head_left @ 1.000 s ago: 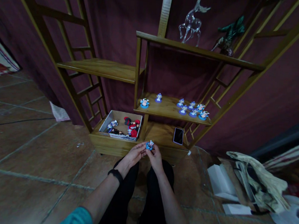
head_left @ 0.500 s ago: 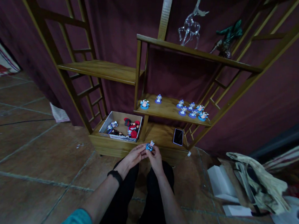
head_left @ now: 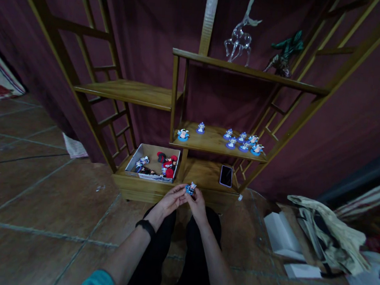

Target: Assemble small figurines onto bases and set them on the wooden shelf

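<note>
Between the fingertips of both hands is a small toy figurine (head_left: 191,188) on a blue base, held in front of the shelf's lower edge. My left hand (head_left: 173,199) grips it from the left, its fingers closed. From the other side my right hand (head_left: 196,202) pinches the same figurine. Just beyond them, a cardboard box (head_left: 136,159) holds several loose figure pieces, some with red caps (head_left: 168,172). Several finished-looking figurines stand on the middle shelf (head_left: 210,143): one pink and blue figurine (head_left: 183,134) at its left end, a purple one (head_left: 201,127) beside it, and a cluster (head_left: 231,142) at the right.
A phone (head_left: 226,176) lies on the lower board, right of the box. A clear deer ornament (head_left: 240,42) and a dark green statue (head_left: 286,53) stand on the upper shelf. Cloth (head_left: 329,232), a white box (head_left: 282,234) and a plastic bag (head_left: 373,283) lie on the floor at right.
The figurine has tilted slightly in my fingers, showing more of its front. Both hands remain in nearly the same place, and the view has shifted a little.
</note>
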`<state>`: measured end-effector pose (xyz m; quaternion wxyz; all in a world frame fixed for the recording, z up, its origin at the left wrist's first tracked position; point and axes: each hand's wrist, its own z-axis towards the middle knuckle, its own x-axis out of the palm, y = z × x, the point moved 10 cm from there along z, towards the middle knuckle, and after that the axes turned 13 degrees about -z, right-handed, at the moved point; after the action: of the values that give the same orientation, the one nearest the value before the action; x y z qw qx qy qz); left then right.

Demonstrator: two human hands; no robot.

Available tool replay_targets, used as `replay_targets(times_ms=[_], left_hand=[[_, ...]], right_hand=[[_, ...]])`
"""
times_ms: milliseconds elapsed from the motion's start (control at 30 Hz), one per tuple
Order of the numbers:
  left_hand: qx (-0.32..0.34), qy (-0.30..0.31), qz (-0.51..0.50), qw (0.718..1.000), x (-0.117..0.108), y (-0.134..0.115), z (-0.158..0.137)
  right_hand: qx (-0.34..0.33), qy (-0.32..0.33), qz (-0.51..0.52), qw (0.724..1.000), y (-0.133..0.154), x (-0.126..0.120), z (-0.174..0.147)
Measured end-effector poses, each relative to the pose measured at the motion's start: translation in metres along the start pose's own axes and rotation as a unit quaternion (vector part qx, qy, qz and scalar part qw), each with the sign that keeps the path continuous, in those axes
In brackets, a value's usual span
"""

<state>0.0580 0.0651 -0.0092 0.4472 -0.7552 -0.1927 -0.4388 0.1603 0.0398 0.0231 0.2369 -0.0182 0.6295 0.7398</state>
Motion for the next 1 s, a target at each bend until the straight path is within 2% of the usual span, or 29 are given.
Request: replay_targets(times_ms=[400,567,867,1000], left_hand=[[-0.003,0.035,-0.012,0.999,0.006,-0.001,-0.004],[-0.01,0.026,-0.02,0.999,0.004,0.0,-0.003],[-0.022,-0.001,-0.011,1.0,0.002,0.001,-0.005],[-0.031,0.002,-0.014,0.999,0.003,0.002,-0.006]], right_hand=[[0.003,0.054,0.079,0.995,-0.001,0.007,-0.004],[0.002,0.085,0.093,0.992,-0.001,0.011,-0.005],[0.003,0.066,0.083,0.994,-0.008,0.008,-0.002],[-0.004,0.049,0.074,0.996,-0.001,0.001,-0.003]])
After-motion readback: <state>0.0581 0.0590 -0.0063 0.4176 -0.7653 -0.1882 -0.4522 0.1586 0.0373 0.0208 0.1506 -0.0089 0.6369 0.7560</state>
